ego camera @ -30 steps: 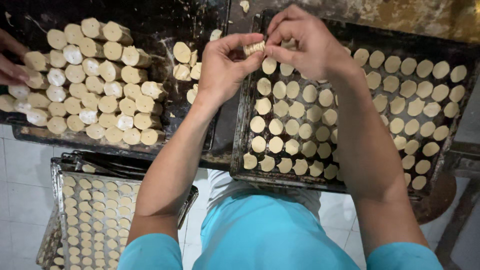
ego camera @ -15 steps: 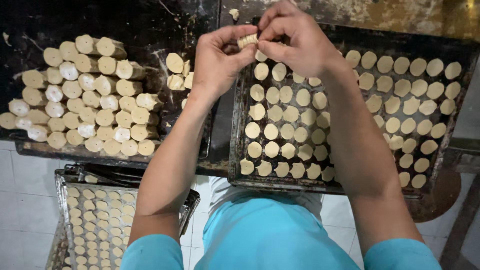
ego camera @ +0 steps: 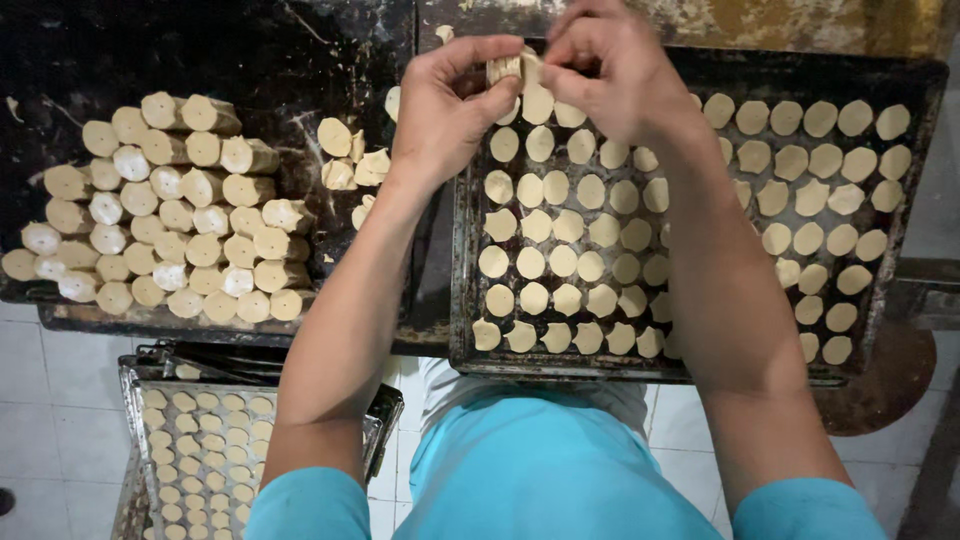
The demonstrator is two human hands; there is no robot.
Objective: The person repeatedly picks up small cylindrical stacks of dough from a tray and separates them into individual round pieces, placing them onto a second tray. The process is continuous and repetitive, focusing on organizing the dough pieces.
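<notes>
A dark baking tray filled with rows of pale dough discs is spread beneath both hands. A stack of dough logs is piled well to the left of the left hand. A short dough roll is pinched between the left hand's fingertips and those of the right hand, above the tray's far edge.

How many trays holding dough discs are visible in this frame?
2. One dark tray sits on the bench under the hands; a second tray stands lower left, near the floor. Others may lie outside the frame.
</notes>
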